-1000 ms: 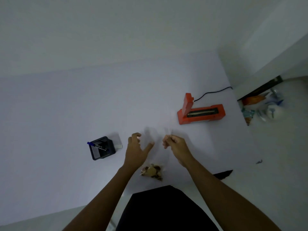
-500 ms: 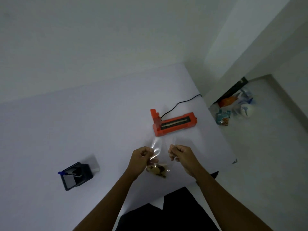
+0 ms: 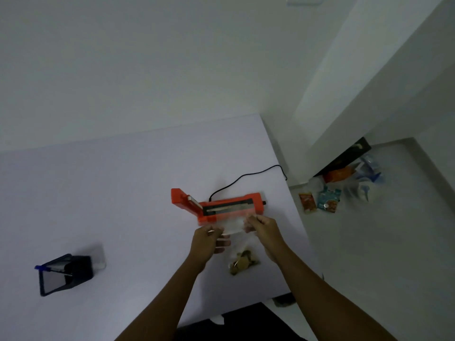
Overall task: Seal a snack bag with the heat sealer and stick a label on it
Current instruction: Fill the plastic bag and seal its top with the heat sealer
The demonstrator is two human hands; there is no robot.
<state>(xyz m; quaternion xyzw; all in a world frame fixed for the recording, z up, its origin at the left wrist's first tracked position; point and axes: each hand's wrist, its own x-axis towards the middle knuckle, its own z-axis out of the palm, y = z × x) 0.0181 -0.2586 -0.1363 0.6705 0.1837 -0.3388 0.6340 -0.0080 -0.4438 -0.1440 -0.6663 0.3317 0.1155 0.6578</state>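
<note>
A clear snack bag (image 3: 234, 227) with brown snacks at its bottom (image 3: 242, 263) is stretched between my hands just in front of the orange heat sealer (image 3: 229, 205). My left hand (image 3: 208, 242) pinches the bag's top left corner. My right hand (image 3: 263, 228) pinches its top right corner. The bag's open edge lies close to the sealer's front side. The sealer's arm is raised at its left end, showing the dark sealing strip. No label is visible in my hands.
A black pen holder (image 3: 64, 273) with a blue pen stands at the left of the white table (image 3: 123, 205). The sealer's black cord (image 3: 246, 177) runs to the table's right edge. Snack packets and bags (image 3: 330, 193) lie on the floor to the right.
Both hands took hold of the bag's top corners and lifted it off the table toward the sealer. The bag's open edge is now spread wide near the sealer's front.
</note>
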